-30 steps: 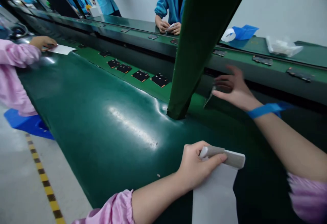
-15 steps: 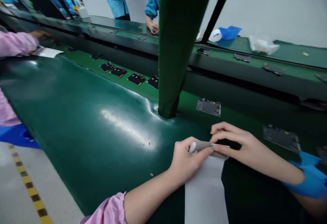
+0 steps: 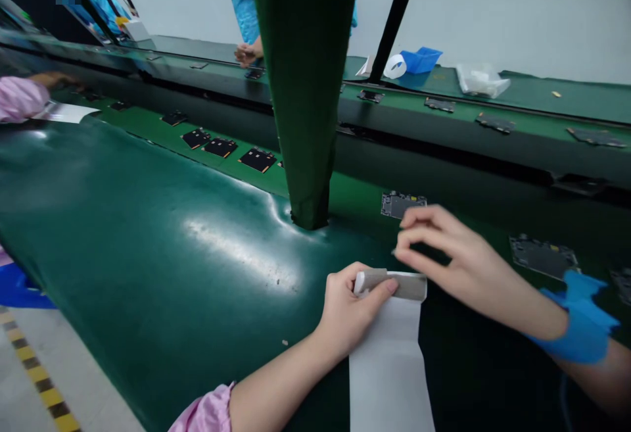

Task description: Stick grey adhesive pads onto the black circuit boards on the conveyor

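My left hand [image 3: 348, 310] is closed on the top end of a long white paper strip [image 3: 387, 366], thumb pressed on its front. The strip's top edge is folded over and shows a greyish band [image 3: 411, 286]; its lower part hangs down out of view. Just above and right of the fold, my right hand [image 3: 444, 248] is apart from the strip, thumb and forefinger pinched together. A tiny pale speck shows at those fingertips, too small to name. Behind the right fingers lies a circuit board [image 3: 398, 204], partly covered by them.
A green post [image 3: 308, 123] rises from the green bench mat [image 3: 162, 274]. More circuit boards [image 3: 542, 256] and dark boards [image 3: 257, 159] lie along the green line. Across it are a blue tray [image 3: 421, 60], a plastic bag [image 3: 480, 81] and co-workers, one with a hand [image 3: 249, 54] low over a board.
My right hand has come away from the strip's folded end, up and to the left, fingertips pinched. My left hand keeps hold of the strip. The view has shifted slightly.
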A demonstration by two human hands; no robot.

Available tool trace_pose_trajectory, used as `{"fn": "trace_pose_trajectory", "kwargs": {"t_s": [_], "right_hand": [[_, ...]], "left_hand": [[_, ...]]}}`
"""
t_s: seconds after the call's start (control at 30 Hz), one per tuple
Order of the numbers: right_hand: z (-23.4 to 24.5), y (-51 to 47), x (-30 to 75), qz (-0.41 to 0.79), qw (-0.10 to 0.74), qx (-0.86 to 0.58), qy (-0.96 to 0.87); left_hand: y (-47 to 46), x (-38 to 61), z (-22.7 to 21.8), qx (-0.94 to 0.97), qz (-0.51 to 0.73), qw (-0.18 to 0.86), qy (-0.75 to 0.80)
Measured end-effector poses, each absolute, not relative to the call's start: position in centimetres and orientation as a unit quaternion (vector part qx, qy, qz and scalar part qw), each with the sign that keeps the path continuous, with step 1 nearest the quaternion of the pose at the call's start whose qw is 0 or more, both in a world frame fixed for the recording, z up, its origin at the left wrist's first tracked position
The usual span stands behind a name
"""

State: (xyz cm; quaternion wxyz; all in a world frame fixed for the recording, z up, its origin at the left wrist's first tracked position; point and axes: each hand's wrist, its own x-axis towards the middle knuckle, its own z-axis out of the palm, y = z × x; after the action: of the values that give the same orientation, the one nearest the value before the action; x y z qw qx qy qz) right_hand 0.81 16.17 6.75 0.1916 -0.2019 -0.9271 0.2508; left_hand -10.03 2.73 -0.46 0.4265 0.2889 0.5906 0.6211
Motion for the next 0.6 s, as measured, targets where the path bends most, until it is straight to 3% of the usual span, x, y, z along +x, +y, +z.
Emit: {"fn": "trace_pose_trajectory", "kwargs": {"t_s": [0.1, 0.33, 0.6], "right_hand": [[7.1, 19.1, -3.2, 0.239, 0.254, -0.252, -0.903], [2.7, 26.2, -15.6, 0.327, 0.175, -0.287, -0.883], [0.3, 27.4, -17.0, 0.347, 0.135, -0.327, -0.868]], "left_hand": [[2.6, -10.0, -0.5, 0.292, 0.61, 0.42, 0.605], [2.7, -10.0, -0.3, 0.287, 0.591, 0.396, 0.641], [2.7, -9.8, -0.6, 0.294, 0.59, 0.379, 0.65]]}}
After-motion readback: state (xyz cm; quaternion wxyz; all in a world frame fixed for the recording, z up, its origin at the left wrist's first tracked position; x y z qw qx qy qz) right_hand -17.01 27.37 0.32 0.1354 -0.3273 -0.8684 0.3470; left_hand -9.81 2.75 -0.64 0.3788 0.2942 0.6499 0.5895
